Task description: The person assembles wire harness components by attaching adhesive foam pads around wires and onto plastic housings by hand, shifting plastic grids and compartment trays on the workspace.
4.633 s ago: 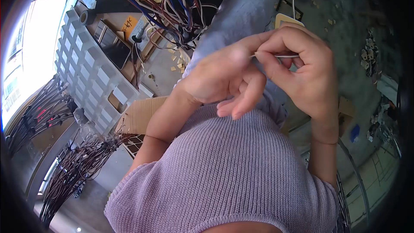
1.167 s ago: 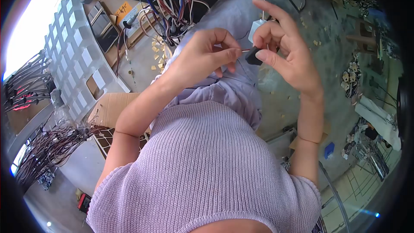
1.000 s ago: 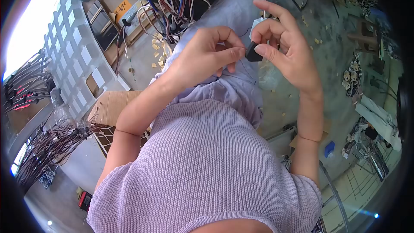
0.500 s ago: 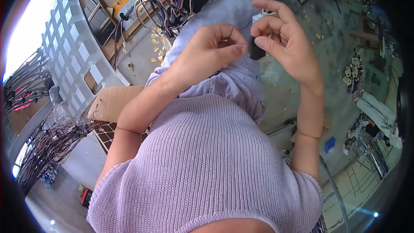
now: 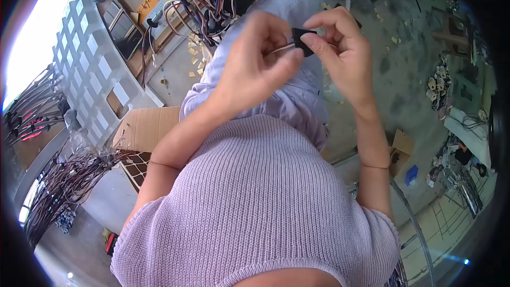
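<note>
Between thumb and finger, my right hand (image 5: pixel 342 56) pinches a small black piece (image 5: pixel 304 41) above my lap. A thin pale wire (image 5: pixel 281 48) runs from the black piece's left side toward the fingers of my left hand (image 5: pixel 255 66). My left hand is blurred, its thumb and fingers a little apart beside the black piece; whether they grip the wire cannot be made out. Both hands are close together over my trousers (image 5: pixel 287 0).
Wires with connectors (image 5: pixel 212 5) hang at the top. A translucent pocketed tray (image 5: pixel 87 69) leans at left, near a cardboard piece (image 5: pixel 146 127). A wire bundle (image 5: pixel 69 180) lies lower left. Scraps litter the floor (image 5: pixel 372 90); a blue object (image 5: pixel 411 175) lies at right.
The black piece has moved up and left and turned in my right hand. My left hand has shifted left and loosened, showing the wire. The white block near my right hand is out of sight.
</note>
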`<state>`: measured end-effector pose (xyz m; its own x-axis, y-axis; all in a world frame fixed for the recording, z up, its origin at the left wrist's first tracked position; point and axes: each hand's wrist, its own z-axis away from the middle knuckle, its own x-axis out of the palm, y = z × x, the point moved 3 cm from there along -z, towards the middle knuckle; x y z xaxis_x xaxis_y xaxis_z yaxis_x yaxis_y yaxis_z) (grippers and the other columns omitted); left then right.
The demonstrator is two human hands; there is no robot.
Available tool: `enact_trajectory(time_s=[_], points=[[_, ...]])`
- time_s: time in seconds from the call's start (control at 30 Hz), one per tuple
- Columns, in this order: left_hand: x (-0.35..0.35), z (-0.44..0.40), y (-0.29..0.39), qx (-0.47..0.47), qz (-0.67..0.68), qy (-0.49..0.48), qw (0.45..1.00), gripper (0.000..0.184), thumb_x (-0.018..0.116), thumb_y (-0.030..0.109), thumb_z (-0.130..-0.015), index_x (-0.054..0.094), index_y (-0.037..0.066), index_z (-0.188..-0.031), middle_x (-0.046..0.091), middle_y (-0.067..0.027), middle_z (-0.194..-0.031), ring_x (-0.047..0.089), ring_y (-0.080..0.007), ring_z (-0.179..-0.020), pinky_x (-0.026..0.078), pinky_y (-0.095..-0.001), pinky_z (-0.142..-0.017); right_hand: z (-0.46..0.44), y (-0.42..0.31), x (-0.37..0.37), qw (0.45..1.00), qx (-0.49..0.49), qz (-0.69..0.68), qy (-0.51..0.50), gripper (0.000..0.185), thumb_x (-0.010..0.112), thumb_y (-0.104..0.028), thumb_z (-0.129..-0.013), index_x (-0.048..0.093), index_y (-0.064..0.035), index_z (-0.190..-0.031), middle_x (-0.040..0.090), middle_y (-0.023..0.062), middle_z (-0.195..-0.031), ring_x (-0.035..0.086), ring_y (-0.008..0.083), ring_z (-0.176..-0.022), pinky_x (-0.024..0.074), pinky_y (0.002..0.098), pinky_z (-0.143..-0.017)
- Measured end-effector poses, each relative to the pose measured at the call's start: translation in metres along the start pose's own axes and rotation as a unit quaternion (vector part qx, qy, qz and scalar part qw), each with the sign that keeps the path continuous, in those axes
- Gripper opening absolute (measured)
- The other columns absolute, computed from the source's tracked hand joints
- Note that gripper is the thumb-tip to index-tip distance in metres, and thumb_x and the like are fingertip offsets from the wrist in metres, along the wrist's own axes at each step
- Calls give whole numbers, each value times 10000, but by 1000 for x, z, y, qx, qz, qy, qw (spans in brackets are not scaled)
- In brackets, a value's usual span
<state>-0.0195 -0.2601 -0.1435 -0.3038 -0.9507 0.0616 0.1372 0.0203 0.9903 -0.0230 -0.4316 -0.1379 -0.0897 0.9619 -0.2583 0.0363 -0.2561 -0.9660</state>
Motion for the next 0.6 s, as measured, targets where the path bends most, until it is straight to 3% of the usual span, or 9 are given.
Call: enact_trajectory(time_s=[0.13, 0.23, 0.33, 0.43, 0.6], points=[[0, 2, -1, 59, -38, 17, 997, 288, 661, -59, -834, 528, 0, -1082, 506, 12, -868, 461, -35, -716, 376, -171, -599, 1, 3, 4, 998, -28, -35, 32, 139, 738, -25, -824, 725, -7, -960, 512, -5, -864, 523, 56, -745, 448, 180, -643], [-4, 1, 2, 93, -125, 12, 988, 288, 713, -24, -760, 593, 14, -1019, 526, -31, -816, 531, -113, -728, 449, -233, -622, 5, 0, 2, 997, -34, -64, 35, 224, 736, 0, -817, 729, -32, -1039, 518, -8, -868, 530, 58, -741, 456, 184, -640], [-2, 1, 10, 79, -124, 37, 988, 303, 729, -11, -745, 628, 18, -1029, 549, -42, -845, 542, -130, -737, 458, -249, -619, 7, -2, 3, 994, -47, -80, 49, 273, 761, 13, -776, 735, -50, -1041, 521, -7, -869, 513, 60, -712, 444, 190, -616], [-3, 0, 11, 86, -218, 55, 971, 253, 735, -8, -736, 668, 24, -978, 580, -54, -860, 562, -139, -724, 461, -252, -614, 11, -6, 2, 998, -29, 29, 48, 340, 781, 27, -724, 736, -66, -1048, 518, -13, -864, 485, 62, -685, 413, 200, -586], [-3, 0, 7, 60, -227, 61, 970, 204, 731, -16, -731, 695, 35, -926, 596, -63, -855, 570, -135, -687, 463, -253, -602, 12, -11, 9, 988, -78, 125, 41, 317, 779, 11, -695, 721, -57, -999, 519, 9, -853, 487, 106, -662, 408, 252, -573]])
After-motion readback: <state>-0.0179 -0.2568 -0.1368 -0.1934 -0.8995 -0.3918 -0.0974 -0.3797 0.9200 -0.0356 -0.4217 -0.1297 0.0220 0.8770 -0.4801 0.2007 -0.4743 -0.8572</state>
